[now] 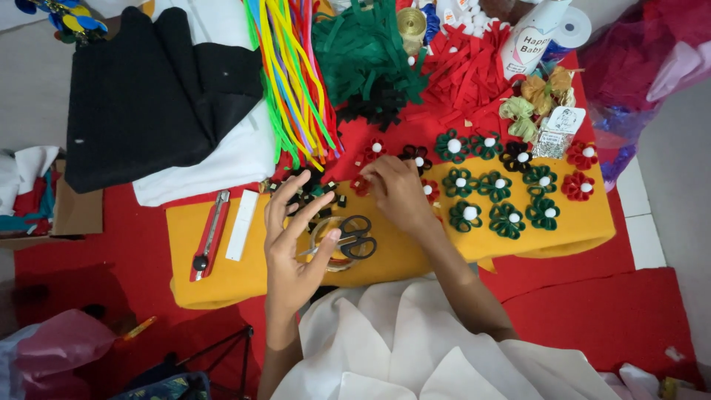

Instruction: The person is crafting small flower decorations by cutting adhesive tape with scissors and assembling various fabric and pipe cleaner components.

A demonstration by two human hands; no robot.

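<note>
**Two hands among felt flowers on the yellow mat**

Both of my hands work over the yellow mat (pixel 222 274). My right hand (pixel 396 189) lies palm down with its fingers curled onto a small red felt flower (pixel 361 184) near the mat's far edge; whether I am pinching it or only pressing it I cannot tell. My left hand (pixel 292 248) is spread wide open, holding nothing, its thumb touching the black-handled scissors (pixel 354 238), which lie across a clear round tape roll (pixel 333 248).

Just beyond my left fingers sits a heap of small dark cut pieces (pixel 315 194). To the right, green flowers (pixel 503 218) with white centres stand in rows, with red flowers (pixel 579 185) at the mat's end. Left of my hands lie a red-handled cutter (pixel 211 235) and a white flat stick (pixel 242 224).

Farther off, a white tube package (pixel 529 37) with printed lettering stands tilted at the top, and a small silver packet (pixel 559 132) with a white label card lies below it, beside gold ribbon bows (pixel 535 100). Bright pipe cleaners (pixel 296 81), green strips (pixel 363 52), red strips (pixel 463 70) and black felt (pixel 141 96) fill the far side.
</note>
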